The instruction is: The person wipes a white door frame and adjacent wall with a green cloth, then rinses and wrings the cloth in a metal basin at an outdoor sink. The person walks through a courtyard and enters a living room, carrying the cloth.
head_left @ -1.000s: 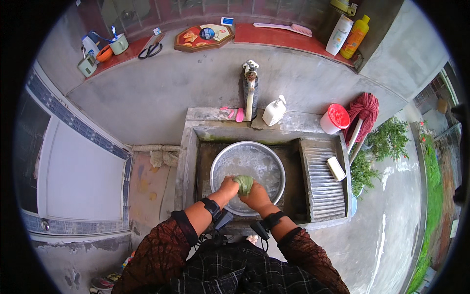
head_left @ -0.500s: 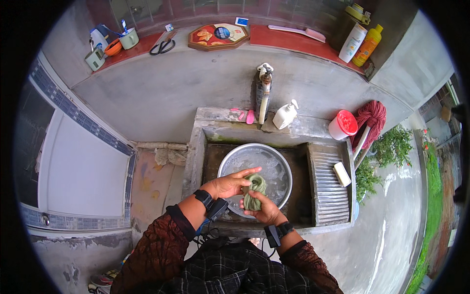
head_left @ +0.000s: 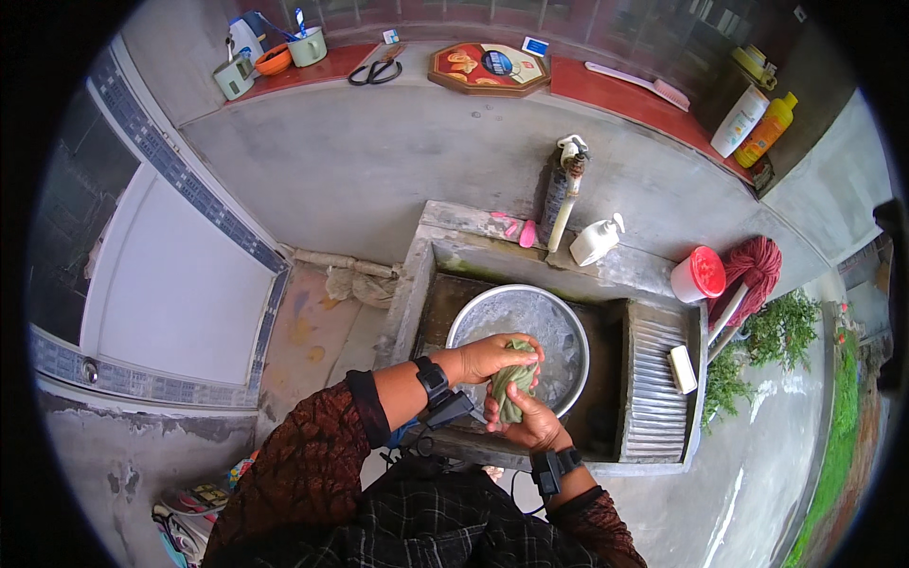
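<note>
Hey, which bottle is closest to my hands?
The white pump bottle on the sink ledge, right of the tap; the other white bottle and the yellow bottle stand farther away, on the red windowsill.

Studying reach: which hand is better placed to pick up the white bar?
Probably the right hand, on the side toward the white bar; the left hand lies farther left. Both hold the green cloth.

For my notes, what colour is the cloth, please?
The cloth is muted green, in the head view.
</note>
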A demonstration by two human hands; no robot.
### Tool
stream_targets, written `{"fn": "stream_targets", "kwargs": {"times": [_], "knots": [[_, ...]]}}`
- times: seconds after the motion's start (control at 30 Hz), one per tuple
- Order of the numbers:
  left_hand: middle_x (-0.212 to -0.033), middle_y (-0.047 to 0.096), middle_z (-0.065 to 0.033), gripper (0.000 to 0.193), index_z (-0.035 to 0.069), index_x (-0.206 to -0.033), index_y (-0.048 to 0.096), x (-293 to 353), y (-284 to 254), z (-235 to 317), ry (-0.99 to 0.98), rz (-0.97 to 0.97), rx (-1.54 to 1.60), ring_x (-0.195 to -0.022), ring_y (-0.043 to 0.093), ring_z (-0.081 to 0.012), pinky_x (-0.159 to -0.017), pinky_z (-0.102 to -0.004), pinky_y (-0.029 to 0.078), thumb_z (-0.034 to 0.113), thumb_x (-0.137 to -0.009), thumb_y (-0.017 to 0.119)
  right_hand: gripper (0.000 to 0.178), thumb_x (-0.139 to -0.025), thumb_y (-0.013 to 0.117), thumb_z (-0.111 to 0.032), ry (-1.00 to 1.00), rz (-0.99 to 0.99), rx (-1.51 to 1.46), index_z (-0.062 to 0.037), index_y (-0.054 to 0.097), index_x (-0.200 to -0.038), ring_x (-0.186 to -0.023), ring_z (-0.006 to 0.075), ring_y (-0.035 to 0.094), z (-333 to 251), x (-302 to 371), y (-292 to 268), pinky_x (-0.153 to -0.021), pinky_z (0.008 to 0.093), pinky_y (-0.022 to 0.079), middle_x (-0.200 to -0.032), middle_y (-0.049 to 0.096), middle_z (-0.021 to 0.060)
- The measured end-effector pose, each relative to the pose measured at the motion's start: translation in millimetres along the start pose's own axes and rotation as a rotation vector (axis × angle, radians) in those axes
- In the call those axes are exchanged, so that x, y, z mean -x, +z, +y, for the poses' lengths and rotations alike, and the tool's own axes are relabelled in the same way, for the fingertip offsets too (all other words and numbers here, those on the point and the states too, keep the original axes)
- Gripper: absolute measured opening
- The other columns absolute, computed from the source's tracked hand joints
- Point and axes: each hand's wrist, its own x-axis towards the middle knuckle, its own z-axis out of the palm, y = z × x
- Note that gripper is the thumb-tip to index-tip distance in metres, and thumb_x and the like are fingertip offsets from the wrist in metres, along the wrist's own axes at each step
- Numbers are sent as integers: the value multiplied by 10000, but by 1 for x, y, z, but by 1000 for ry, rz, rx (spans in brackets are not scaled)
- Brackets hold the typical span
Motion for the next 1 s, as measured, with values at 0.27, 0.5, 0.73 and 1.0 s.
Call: {"fn": "stream_targets", "kwargs": {"times": [0.27, 0.5, 0.73, 1.0], "knots": [[-965, 625, -56, 196, 34, -1130, 600, -10, -12, -30, 45, 219, -143, -830, 643, -147, -771, -291, 533, 206, -1040, 568, 210, -928, 735, -205, 103, 310, 394, -60, 608, -1011, -651, 128, 566, -10, -14, -10, -514, 252, 419, -830, 615, 38], [-872, 630, -36, 231, 44, -1046, 620, -19, -14, -57, 34, 548, -201, -698, 607, -140, -658, -314, 537, 274, -1022, 607, 333, -878, 727, -268, -59, 558, 1004, 8, 688, -1060, -849, 219, 696, 11, -41, -34, -732, 367, 532, -930, 731, 126], [-775, 554, -19, 369, 72, -833, 568, -20, -23, -71, -38, 768, -224, -608, 537, -136, -565, -310, 484, 370, -1049, 540, 532, -807, 734, -496, -150, 743, 1432, 15, 716, -955, -948, 464, 678, 29, -57, -36, -792, 497, 545, -924, 712, 274], [-643, 498, -22, 423, 79, -787, 537, -23, -22, -84, 7, 982, 10, -530, 483, -164, -530, -347, 443, 409, -1051, 520, 488, -855, 632, -487, 8, 878, 1713, -52, 706, -1064, -953, 431, 697, 34, -71, -45, -844, 511, 558, -972, 729, 232]]}}
